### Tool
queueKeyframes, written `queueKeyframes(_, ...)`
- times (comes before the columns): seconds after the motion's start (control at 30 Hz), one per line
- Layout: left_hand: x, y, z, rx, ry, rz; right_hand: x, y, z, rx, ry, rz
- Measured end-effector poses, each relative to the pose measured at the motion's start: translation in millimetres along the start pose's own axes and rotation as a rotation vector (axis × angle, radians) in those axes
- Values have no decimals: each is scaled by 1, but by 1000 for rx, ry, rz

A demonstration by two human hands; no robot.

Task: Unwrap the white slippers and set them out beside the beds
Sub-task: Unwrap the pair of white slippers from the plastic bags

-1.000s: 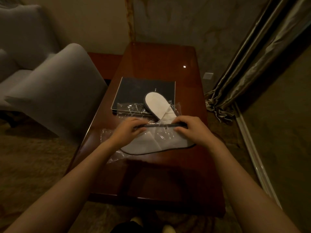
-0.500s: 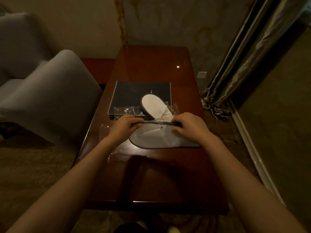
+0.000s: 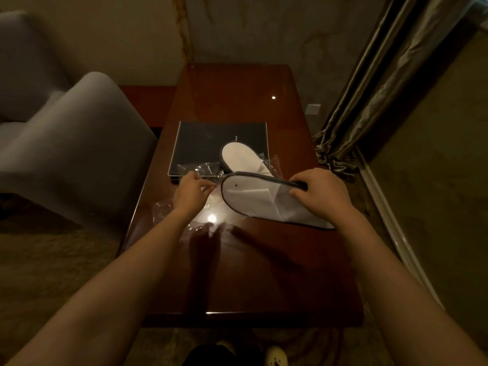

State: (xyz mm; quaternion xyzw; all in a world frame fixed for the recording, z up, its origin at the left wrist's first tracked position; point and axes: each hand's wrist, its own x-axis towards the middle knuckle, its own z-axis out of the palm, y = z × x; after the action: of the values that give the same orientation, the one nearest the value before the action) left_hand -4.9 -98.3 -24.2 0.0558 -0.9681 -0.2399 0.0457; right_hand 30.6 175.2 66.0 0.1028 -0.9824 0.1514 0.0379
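— What colour were the slippers?
— White, each edged in dark grey trim: the nearer slipper [image 3: 253, 199] at centre carried one small dark dot, the farther slipper [image 3: 241, 158] was plain.
— And beneath?
— A glossy reddish-brown surface [image 3: 237, 96], a black folder [image 3: 206, 143] with pale edging, clear wrapping [image 3: 206, 220]. At left, a grey armchair [image 3: 71, 143]; upper right, olive-bronze curtains [image 3: 383, 88].

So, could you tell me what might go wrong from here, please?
The left hand pinches the clear wrapper while the right hand pulls the slipper free; a snag could jerk it. The loose wrapper may slide off the glossy table. The second slipper could get knocked off the dark folder.
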Motion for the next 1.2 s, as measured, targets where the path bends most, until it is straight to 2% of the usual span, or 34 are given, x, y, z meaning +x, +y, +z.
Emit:
queueKeyframes(0.17, 2, -17, 9, 19, -138, -13, -6, 2, -13, 154, -1, 95)
queueKeyframes(0.4, -7, -12, 19, 22, -400, -8, 10, 4, -12, 411, 197, 273)
queueKeyframes(0.5, -2, -5, 19, 100, -533, 30, 20, 7, -1, 511, 268, 376)
queueKeyframes(0.57, 2, 4, 17, 126, -507, 70, 25, 11, 8, 582, 300, 424)
queueKeyframes(0.67, 11, 25, 13, 16, -328, 67, 32, 18, 20, 631, 330, 472)
queueKeyframes(0.73, 20, 43, 15, -144, -288, -53, 40, 25, 26, 668, 322, 504)
queueKeyframes(0.9, 46, 78, 50, -745, -442, -598, 69, 47, 43, 760, 219, 581)
queueKeyframes(0.97, 50, 85, 68, -914, -457, -732, 81, 56, 51, 799, 164, 610)
queueKeyframes(1.07, 54, 92, 91, -982, -439, -836, 93, 70, 62, 856, 82, 647)
queueKeyframes(1.2, 62, 96, 107, -971, -299, -938, 103, 84, 74, 886, 34, 634)
